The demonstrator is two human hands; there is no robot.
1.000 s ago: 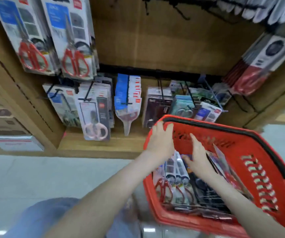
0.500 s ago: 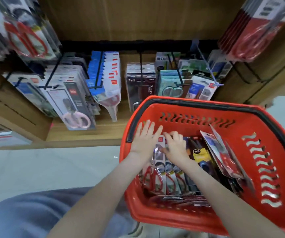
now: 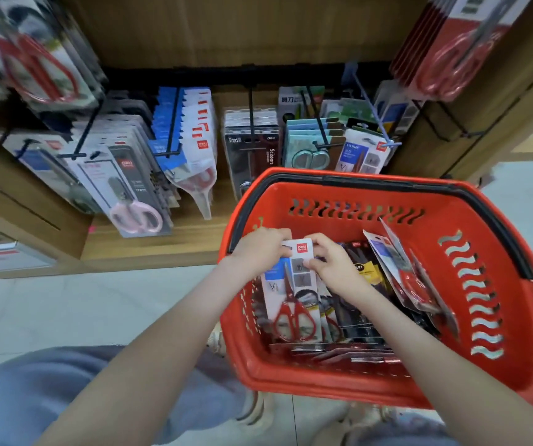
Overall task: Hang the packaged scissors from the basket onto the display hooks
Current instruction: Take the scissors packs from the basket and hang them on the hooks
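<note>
Both of my hands are on one pack of scissors (image 3: 291,294). The left hand (image 3: 258,249) curls over the card's top left corner and the right hand (image 3: 332,265) pinches its right edge just below the red logo. The pack stands nearly upright against the basket's near-left wall, with its red handles hanging below the grip.

To do this step well, I'd lift straight up by the card top until the handles are free of the neighbouring packs. I'd also keep the hang hole clear of my fingers; I can't make the hole out under them.

Right of the grip, dark packs (image 3: 358,284) lie flat, and further right loose packs (image 3: 400,268) lean on the basket wall. Those could snag if I swing sideways.

The red basket (image 3: 451,378) rim, with its black handle (image 3: 484,204), runs just beyond the grip. I judge the pack must rise above it before it travels.

Past the rim, the display hooks (image 3: 173,123) carry full rows. A similar blue-and-white card (image 3: 363,152) hangs up and to the right of the grip. Open room lies straight above the grip, and the wooden shelf board (image 3: 168,243) sits off to its left.
</note>
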